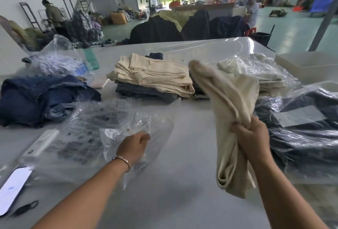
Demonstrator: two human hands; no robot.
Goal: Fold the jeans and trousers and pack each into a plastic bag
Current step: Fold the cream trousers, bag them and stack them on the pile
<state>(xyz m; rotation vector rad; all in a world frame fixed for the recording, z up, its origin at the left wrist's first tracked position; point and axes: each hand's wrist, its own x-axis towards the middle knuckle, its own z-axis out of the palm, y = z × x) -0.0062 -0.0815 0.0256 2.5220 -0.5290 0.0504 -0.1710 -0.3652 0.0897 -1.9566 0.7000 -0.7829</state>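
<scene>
white table (173, 183), blurred cream trousers (232, 118)

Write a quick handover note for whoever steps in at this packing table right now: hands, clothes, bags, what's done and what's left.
Right hand grips folded cream trousers, lifted off the table.
Left hand pinches an empty clear plastic bag lying on the table.
Done: two bagged garments at right, one cream, one dark.
Left: bag the held trousers; then the folded stack at centre and the loose blue jeans pile at left, which look unfolded.
</scene>
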